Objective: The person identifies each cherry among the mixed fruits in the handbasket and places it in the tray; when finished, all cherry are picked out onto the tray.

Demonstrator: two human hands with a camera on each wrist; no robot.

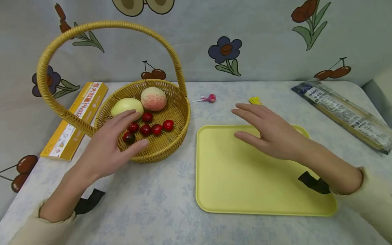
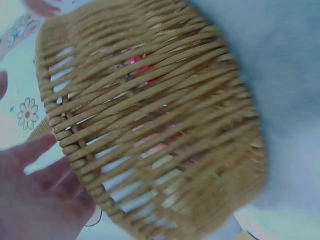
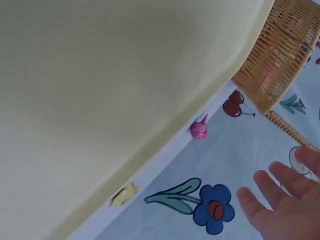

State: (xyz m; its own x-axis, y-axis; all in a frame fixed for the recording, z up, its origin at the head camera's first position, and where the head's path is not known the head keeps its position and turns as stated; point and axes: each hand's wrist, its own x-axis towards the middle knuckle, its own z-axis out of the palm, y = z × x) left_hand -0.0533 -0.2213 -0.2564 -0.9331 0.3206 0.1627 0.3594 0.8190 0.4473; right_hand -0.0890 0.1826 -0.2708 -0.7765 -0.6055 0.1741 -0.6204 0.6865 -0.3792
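Left hand (image 1: 113, 143), fingers spread, rests over the wicker basket's (image 1: 180, 115) near rim above the cherries (image 1: 151, 128). Right hand (image 1: 269, 132), also spread, hovers over the yellow tray (image 1: 232, 183) right of the basket.

The basket (image 1: 171, 143) sits left of the tray (image 1: 232, 183) on the table (image 1: 153, 204), fruit inside it. A box (image 1: 76, 119) lies left of the basket. A lollipop (image 1: 209, 98) lies behind the tray, a long packet (image 1: 346, 114) to its right.

Table (image 1: 159, 204): pale blue mottled cloth.
On it: wicker basket (image 1: 180, 112), yellow tray (image 1: 232, 183), yellow box (image 1: 76, 119), lollipop (image 1: 209, 98), long packet (image 1: 346, 114).
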